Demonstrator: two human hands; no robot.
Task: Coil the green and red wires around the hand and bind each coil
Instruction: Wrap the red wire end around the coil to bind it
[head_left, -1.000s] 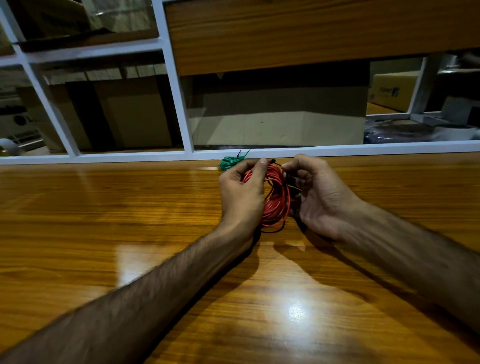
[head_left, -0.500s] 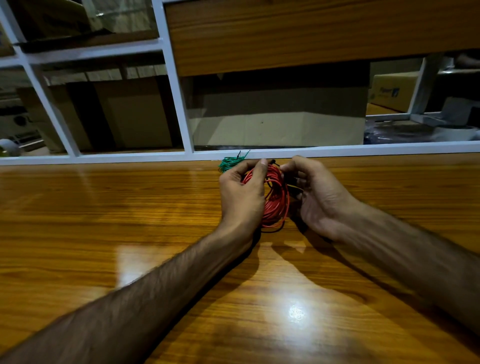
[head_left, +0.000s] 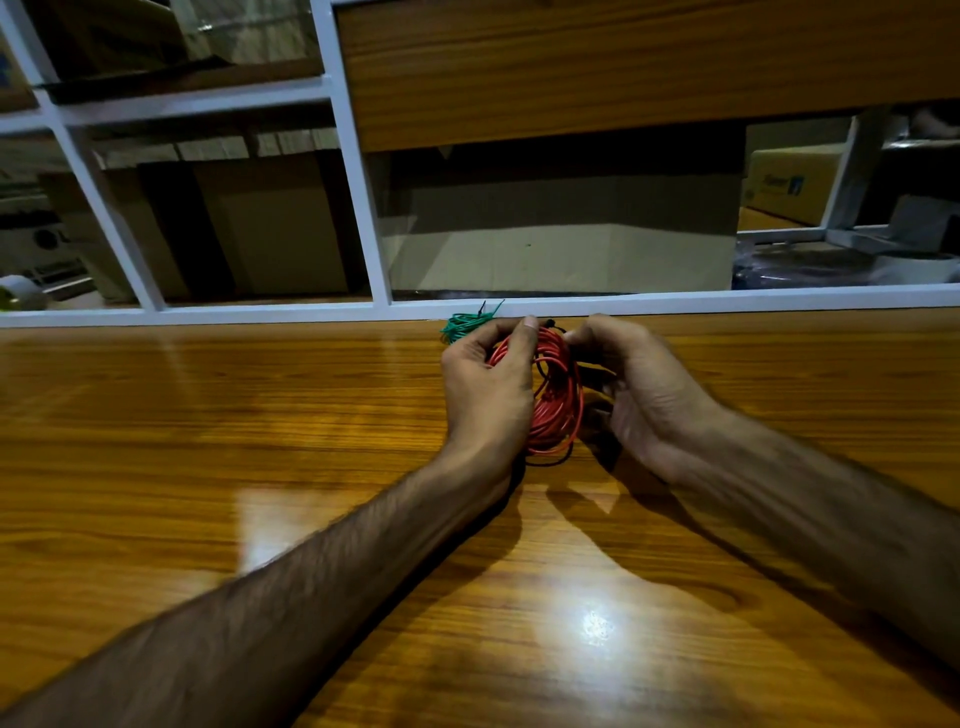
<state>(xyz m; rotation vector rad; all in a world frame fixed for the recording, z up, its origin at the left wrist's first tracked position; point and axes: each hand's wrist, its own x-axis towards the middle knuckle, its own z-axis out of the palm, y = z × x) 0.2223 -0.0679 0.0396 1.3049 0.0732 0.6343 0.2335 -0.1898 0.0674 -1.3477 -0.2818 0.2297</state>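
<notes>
A coil of red wire (head_left: 558, 402) stands on edge between both hands, just above the wooden table (head_left: 260, 441). My left hand (head_left: 485, 389) grips the coil's left side, fingers curled over its top. My right hand (head_left: 641, 387) pinches a thin black tie (head_left: 558, 326) at the top of the coil; a black strand also loops under the coil's bottom. A green wire coil (head_left: 465, 325) lies on the table behind my left hand, by the far edge, with a black tie end sticking up from it.
A white metal frame (head_left: 363, 208) with glass panes rises along the table's far edge. Cardboard boxes (head_left: 561, 228) sit behind the glass. A roll of tape (head_left: 18, 291) is at far left behind the frame.
My right hand has shifted slightly toward the top of the red coil, fingertips closing in on the black tie. The left hand and the coil have stayed put.
</notes>
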